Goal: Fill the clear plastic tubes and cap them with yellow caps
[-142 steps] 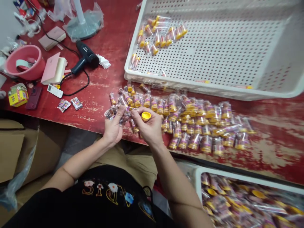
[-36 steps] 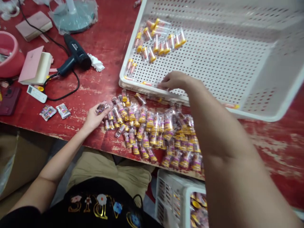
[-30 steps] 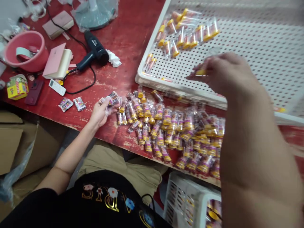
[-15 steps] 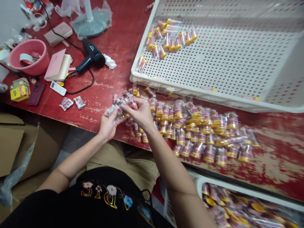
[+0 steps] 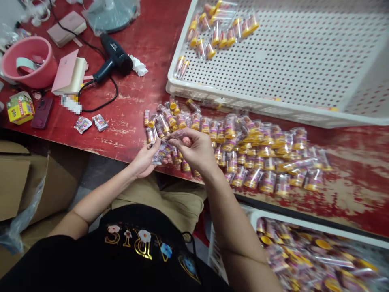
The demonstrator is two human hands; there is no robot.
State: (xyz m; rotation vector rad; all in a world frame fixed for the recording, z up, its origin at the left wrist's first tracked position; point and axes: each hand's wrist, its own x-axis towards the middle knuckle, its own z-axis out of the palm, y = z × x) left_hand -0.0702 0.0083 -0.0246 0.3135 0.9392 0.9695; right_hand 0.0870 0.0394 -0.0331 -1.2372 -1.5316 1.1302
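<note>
My left hand (image 5: 146, 161) is closed on several small printed packets (image 5: 162, 153), pinched under the thumb above the table's front edge. My right hand (image 5: 197, 151) is bent over them, its thumb and forefinger meeting close to the packets. Within its curled fingers is a clear tube with something round and pink (image 5: 186, 141) at its end; the fingers hide much of it. Rows of small clear tubes with yellow caps (image 5: 231, 126) lie just beyond and to the right of my hands. Two little stacks of printed packets (image 5: 99, 122) rest on the table to the left.
A white perforated tray (image 5: 255, 106) stands at the back right with several capped tubes inside. Below the table edge, a white crate (image 5: 254, 219) is full of tubes. Left are a hair dryer (image 5: 114, 59), pink basin (image 5: 45, 73), notebook (image 5: 65, 73), phone (image 5: 42, 113) and cardboard box (image 5: 57, 190).
Both hands have moved slightly right and toward my body, staying close together. The camera view has shifted a little. The packets in my left hand now show more clearly.
</note>
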